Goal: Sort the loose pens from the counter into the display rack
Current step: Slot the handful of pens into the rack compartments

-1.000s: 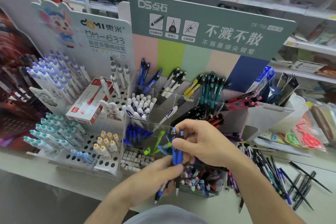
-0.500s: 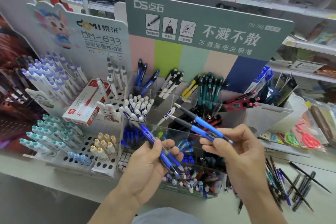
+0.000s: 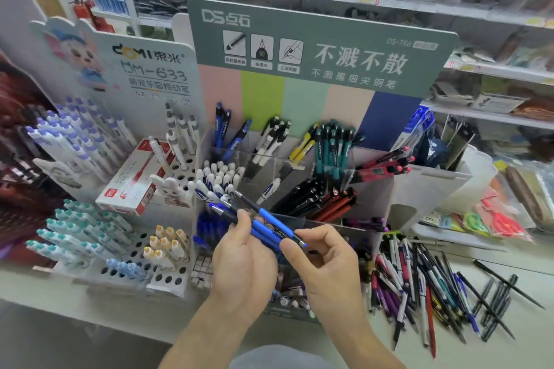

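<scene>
Blue pens (image 3: 271,229) rejoined into one bundle — half a second ago split between hands; left hand (image 3: 244,260) grips it, right hand (image 3: 322,260) pinches its end, rack (image 3: 302,177) ahead.

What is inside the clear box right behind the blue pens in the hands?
Behind the blue pens, the clear box holds black pens and red pens, leaning with their ends up. Their lower ends are hidden behind the front wall and the hands, so the bottom cannot be seen.

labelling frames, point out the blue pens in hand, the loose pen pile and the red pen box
blue pens (image 3: 271,220), head view, blue grip.
loose pen pile (image 3: 419,275), head view, pile's middle.
red pen box (image 3: 135,181), head view, top face.
</scene>
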A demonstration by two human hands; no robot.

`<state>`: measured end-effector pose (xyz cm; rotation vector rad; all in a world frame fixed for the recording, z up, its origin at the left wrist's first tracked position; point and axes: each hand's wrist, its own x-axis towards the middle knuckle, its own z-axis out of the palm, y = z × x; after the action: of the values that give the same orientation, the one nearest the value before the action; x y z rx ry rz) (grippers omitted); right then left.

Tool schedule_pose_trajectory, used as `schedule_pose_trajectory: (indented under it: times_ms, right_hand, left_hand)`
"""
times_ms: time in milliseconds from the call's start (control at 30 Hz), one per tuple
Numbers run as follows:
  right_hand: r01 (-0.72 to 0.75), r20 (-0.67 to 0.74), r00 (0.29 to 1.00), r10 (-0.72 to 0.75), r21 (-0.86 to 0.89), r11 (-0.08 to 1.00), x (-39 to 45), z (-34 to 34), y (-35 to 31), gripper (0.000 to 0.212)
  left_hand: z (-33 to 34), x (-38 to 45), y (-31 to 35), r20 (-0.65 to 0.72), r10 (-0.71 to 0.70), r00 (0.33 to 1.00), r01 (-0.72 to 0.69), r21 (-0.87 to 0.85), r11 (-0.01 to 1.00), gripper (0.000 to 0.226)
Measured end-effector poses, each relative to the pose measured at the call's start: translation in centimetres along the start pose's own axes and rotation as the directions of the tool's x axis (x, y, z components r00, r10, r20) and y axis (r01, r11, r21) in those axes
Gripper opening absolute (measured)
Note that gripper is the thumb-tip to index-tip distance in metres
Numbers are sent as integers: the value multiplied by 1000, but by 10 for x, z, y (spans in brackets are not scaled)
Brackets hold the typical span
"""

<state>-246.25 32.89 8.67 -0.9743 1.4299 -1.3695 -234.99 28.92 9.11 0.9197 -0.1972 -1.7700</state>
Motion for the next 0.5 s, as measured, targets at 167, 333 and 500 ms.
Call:
schedule_pose_trajectory:
  times_ms: [167,333,500]
  right_hand:
    - [-10,34,999,16,-162,987,2,1,10,17]
    - [-44,52,997,55,-200,979,2,2,13,17]
    - [-85,75,993,93,-107,991,6,-2,11,17]
  left_hand:
    - [0,-5,1,15,36,999,-36,15,999,56]
    - [-3,-3,2,16,75,997,-75,-18,997,51]
    - [-6,-1,-4,14,210,978,-210,71,975,28]
